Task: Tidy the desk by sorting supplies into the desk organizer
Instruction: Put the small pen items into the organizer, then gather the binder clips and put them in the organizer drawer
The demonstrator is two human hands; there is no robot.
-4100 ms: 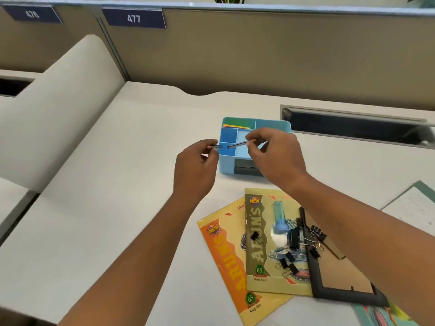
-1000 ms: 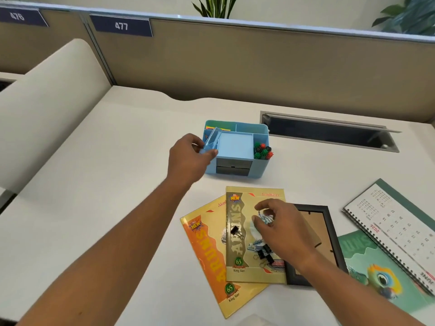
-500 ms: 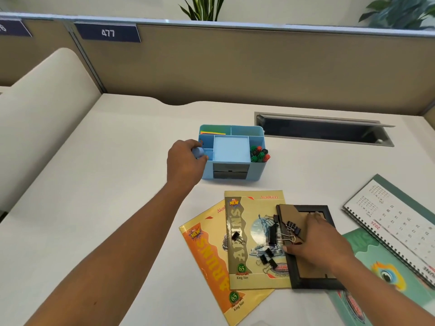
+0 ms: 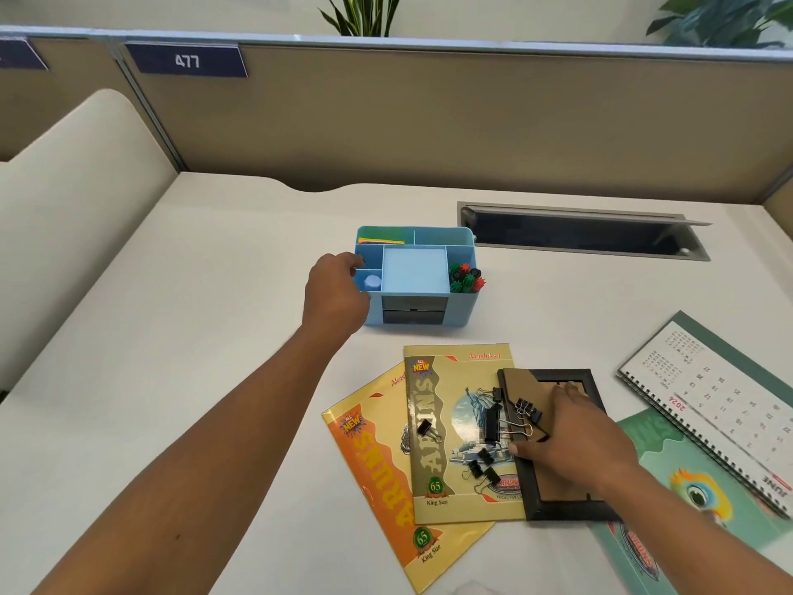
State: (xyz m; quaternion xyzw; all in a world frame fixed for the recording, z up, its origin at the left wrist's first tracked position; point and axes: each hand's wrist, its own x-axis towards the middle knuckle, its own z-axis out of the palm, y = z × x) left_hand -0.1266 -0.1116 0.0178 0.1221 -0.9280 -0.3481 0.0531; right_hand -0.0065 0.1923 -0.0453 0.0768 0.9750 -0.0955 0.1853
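The light blue desk organizer [image 4: 461,250] stands mid-desk. A blue-capped tube [image 4: 371,282] stands in its front-left compartment, coloured markers [image 4: 465,279] fill the right one, and sticky notes [image 4: 379,240] lie at the back left. My left hand [image 4: 334,294] is at the organizer's left wall, fingers loosely curled beside the tube and holding nothing. My right hand [image 4: 570,444] rests flat on the back of a black picture frame [image 4: 558,508], thumb next to a binder clip [image 4: 525,410]. Several black binder clips [image 4: 482,461] lie on the olive notebook [image 4: 433,423].
An orange notebook [image 4: 373,465] lies under the olive one. A spiral calendar [image 4: 721,401] and a green notebook [image 4: 686,487] sit at the right. A cable slot [image 4: 579,231] opens behind the organizer, before the tan partition [image 4: 429,122].
My left hand has let the blue tube go into the front-left compartment. My right hand has barely shifted on the picture frame.
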